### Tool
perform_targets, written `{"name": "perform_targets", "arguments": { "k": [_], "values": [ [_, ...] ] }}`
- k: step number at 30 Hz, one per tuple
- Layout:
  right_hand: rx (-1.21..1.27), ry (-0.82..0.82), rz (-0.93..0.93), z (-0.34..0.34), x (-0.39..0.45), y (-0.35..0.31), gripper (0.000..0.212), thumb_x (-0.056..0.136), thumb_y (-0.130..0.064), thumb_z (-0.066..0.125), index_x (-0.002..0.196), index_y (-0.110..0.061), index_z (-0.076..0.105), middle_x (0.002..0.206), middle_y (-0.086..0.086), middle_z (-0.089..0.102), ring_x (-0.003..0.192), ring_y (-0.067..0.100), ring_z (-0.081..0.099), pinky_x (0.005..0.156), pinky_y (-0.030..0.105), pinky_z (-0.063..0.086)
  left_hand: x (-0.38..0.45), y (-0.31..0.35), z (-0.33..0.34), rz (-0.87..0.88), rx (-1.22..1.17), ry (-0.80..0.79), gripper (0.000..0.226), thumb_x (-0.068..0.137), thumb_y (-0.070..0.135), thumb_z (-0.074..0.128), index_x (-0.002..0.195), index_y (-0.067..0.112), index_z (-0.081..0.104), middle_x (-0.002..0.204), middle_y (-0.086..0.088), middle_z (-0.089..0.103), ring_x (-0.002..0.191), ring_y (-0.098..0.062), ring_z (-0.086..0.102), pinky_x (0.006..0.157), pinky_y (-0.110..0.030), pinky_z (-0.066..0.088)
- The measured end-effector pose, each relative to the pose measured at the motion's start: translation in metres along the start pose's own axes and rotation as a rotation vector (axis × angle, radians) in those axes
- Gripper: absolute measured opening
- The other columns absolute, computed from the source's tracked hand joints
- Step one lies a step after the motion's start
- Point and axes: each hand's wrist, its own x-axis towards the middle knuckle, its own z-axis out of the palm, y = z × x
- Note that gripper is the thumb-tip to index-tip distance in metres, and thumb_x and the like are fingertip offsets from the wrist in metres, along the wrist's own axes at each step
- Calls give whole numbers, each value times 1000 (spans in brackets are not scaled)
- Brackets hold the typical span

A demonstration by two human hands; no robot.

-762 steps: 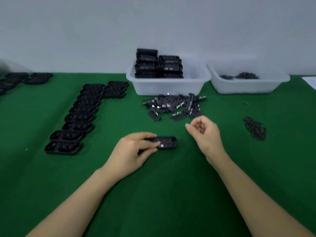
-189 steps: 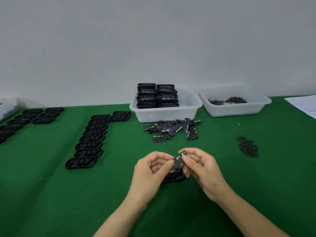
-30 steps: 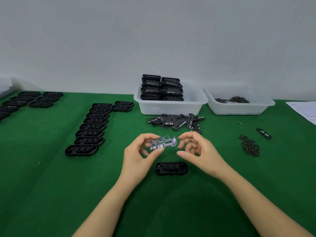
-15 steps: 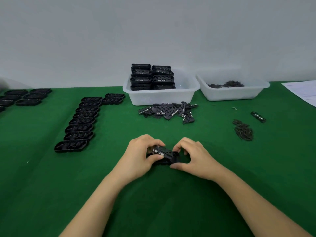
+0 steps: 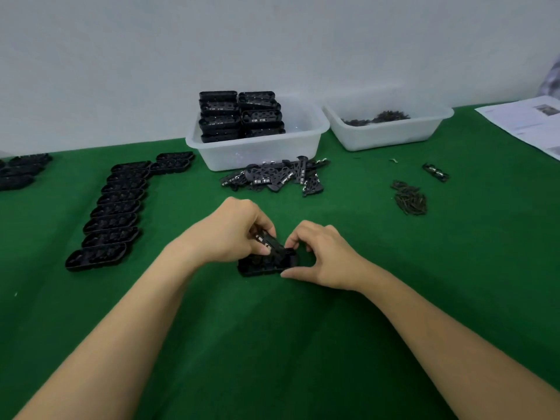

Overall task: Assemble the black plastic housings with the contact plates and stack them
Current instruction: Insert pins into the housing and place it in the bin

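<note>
I see a long, rounded black plastic housing [image 5: 266, 263] on the soft green worktop [image 5: 272, 344]. My left hand [image 5: 233, 230] pinches a flat contact plate [image 5: 268, 241], tilted over it. My right hand [image 5: 321, 256] grips the housing's right end. More plates [image 5: 272, 177] lie in a pile before a white tub [image 5: 257, 147].

Soft, even overhead light; faint shadows, edges bowed, slightly blurry.

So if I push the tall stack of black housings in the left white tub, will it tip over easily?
Probably yes. The tall stack of black plastic housings rises well above the white plastic tub rim, so only its lower layers are walled in. The layers look slightly offset, so the upper ones may slide. The neighbouring stack may brace it on one side.
</note>
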Motion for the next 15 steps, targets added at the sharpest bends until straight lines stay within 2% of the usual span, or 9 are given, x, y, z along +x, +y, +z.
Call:
{"name": "perform_targets", "arguments": {
  "k": [4, 8, 12, 15],
  "values": [
    [2, -5, 3, 0, 0, 0, 42, 71, -48, 70, 100, -24, 54, 95, -13, 46, 74, -13, 35, 80, 22, 24, 0, 0, 5, -7, -41, 21, 24, 72, 18, 78, 94, 23, 72, 80, 5, 65, 65, 2, 53, 60, -10, 37],
    [-6, -15, 22, 0, 1, -1, 38, 72, -48, 70, 97, -28, 49, 91, -16, 43, 74, -13, 34, 79, 22, 23, -2, -2, 5, -53, -137, 43, 24, 70, 17, 80, 91, 25, 71, 84, 4, 69, 76, -7, 62, 74, -19, 48],
    [-17, -15, 27, 0, 0, -2, 37, 71, -49, 69, 92, -30, 46, 85, -21, 38, 73, -11, 35, 76, 23, 22, 0, 2, 8, -39, -152, 54, 23, 69, 13, 80, 88, 23, 71, 81, 5, 70, 72, -5, 62, 70, -16, 47],
    [-18, -2, 26, 1, 1, -2, 37, 70, -51, 69, 90, -30, 46, 83, -22, 38, 73, -11, 35, 75, 23, 22, -6, 0, 15, -65, -177, 91, 23, 67, 18, 82, 81, 28, 67, 77, 8, 68, 68, -3, 60, 63, -13, 46]
  ]
}}
